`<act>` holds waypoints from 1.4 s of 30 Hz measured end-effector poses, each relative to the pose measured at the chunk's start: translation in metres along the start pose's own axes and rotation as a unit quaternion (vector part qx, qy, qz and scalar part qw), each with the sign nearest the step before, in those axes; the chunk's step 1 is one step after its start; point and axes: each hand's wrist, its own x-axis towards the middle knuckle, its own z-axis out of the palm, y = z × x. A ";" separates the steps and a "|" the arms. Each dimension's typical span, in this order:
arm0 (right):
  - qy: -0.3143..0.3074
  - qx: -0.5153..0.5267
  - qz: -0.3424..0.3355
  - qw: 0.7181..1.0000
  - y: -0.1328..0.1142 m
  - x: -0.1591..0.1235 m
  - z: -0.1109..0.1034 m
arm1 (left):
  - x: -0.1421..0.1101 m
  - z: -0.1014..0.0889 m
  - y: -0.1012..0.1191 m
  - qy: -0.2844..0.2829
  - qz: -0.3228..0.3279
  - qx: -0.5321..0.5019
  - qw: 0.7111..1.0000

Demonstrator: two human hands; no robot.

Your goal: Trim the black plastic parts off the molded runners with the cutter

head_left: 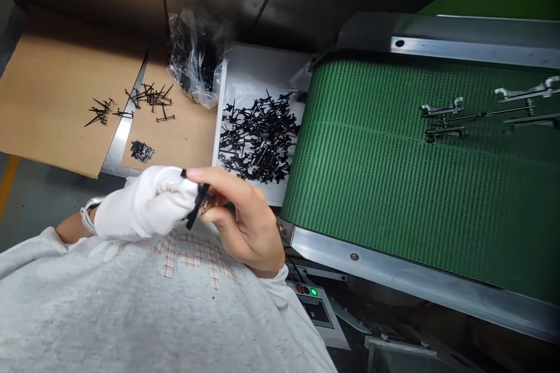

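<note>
My left hand (144, 204), in a white fabric glove, and my bare right hand (240, 221) meet in front of my chest. Between them is a small black plastic part (198, 205), pinched by my right thumb and forefinger, with the gloved fingertips against its upper end. A heap of similar black parts (258, 140) lies in a white tray (262, 67) just beyond my hands. Several more black parts (151, 99) are scattered on a brown cardboard sheet (188, 140) to the left of the tray.
A green ribbed conveyor belt (371, 169) with a steel frame (394, 262) runs on the right, carrying several metal parts (490, 111). A clear plastic bag (195, 61) with dark contents sits behind the tray. A control box (315, 303) with red and green buttons sits below the belt.
</note>
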 end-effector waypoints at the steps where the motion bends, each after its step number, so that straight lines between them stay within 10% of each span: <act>1: 0.001 0.018 -0.002 1.000 0.000 0.001 0.000 | 0.001 -0.001 0.002 -0.007 0.007 -0.004 1.000; 42: 0.046 0.091 0.054 0.993 0.004 -0.004 0.004 | 0.003 0.001 0.010 -0.005 -0.049 -0.065 0.997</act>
